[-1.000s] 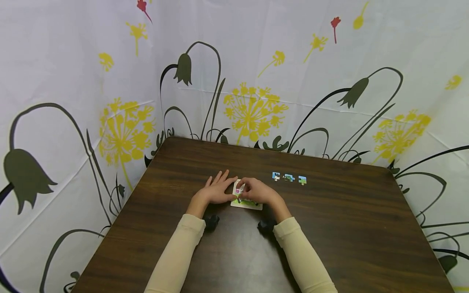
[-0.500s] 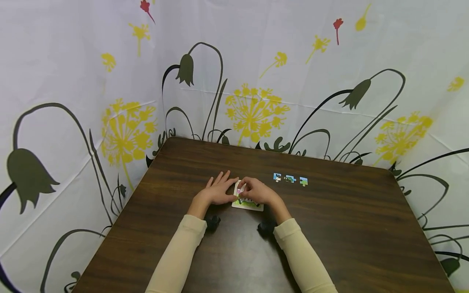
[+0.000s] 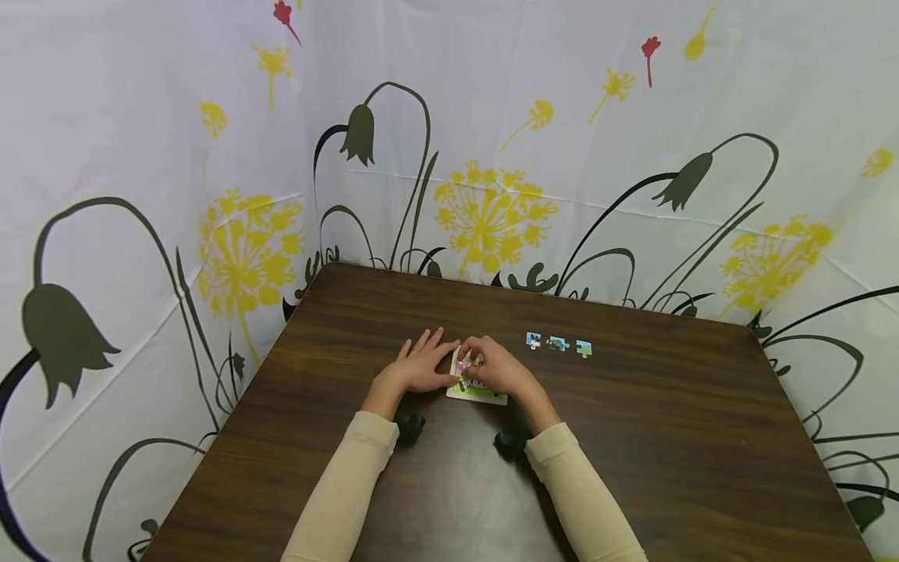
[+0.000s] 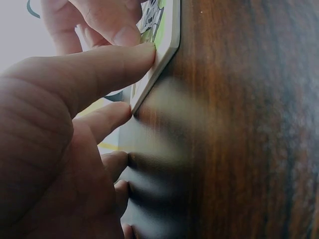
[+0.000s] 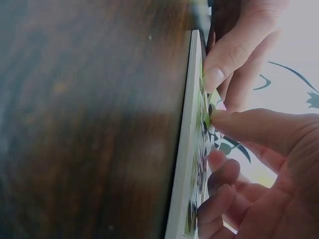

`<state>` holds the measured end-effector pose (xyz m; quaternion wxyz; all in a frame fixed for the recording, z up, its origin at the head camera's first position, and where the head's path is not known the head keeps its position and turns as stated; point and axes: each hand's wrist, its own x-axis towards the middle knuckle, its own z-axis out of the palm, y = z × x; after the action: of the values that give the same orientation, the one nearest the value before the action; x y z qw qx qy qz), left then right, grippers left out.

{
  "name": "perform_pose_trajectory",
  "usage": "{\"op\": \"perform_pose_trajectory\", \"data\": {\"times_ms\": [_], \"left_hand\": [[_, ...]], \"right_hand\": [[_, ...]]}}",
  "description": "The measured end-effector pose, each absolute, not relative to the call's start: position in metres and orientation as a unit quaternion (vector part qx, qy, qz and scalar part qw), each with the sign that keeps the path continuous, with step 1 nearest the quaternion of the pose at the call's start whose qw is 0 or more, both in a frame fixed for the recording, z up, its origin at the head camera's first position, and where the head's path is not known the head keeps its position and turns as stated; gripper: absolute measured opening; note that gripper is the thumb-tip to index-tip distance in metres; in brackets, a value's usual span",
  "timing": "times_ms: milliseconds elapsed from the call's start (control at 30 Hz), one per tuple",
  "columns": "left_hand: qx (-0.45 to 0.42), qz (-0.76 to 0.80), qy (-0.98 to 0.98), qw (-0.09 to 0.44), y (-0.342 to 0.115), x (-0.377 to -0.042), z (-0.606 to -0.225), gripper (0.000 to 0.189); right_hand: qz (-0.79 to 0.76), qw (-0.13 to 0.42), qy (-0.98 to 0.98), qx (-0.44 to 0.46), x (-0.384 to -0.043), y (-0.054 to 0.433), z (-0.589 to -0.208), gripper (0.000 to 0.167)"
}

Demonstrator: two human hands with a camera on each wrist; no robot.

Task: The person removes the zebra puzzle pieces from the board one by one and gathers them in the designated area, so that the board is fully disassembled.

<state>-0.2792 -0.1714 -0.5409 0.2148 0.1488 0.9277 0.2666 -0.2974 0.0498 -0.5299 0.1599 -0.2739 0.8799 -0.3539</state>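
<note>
A small white-edged puzzle board (image 3: pixel 476 399) with a green, pink and black-and-white picture lies flat on the table. My left hand (image 3: pixel 420 371) rests at its left side with the fingers spread out straight. In the left wrist view the left thumb (image 4: pixel 112 69) presses on the board's border, and the index fingertip touches its corner. My right hand (image 3: pixel 497 368) is over the board, thumb and fingertips pinching a puzzle piece (image 5: pixel 218 101) that stands tilted at the picture surface. Part of the picture is hidden by the right hand.
Three loose puzzle pieces lie in a row beyond the right hand: a left one (image 3: pixel 534 340), a middle one (image 3: pixel 558 343) and a right one (image 3: pixel 584 348). The dark wooden table (image 3: pixel 667 437) ends at a flower-printed curtain (image 3: pixel 485 117).
The right index finger is slightly more bent and raised over the board. The left hand keeps its place beside the board. The whole head view has shifted slightly.
</note>
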Motion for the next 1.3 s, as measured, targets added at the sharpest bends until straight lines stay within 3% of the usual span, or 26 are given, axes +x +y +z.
{"op": "perform_pose_trajectory", "data": {"times_ms": [700,1300], "left_hand": [[0.146,0.263,0.929,0.216,-0.175,-0.288,-0.559,0.085],[0.153,0.275,0.929,0.196,-0.172,-0.276,-0.539,0.082]], "right_hand": [[-0.367,0.134,0.877,-0.280,-0.296,0.056,-0.520,0.013],[-0.432,0.077,0.873,-0.213,-0.295,0.108,-0.486,0.009]]}}
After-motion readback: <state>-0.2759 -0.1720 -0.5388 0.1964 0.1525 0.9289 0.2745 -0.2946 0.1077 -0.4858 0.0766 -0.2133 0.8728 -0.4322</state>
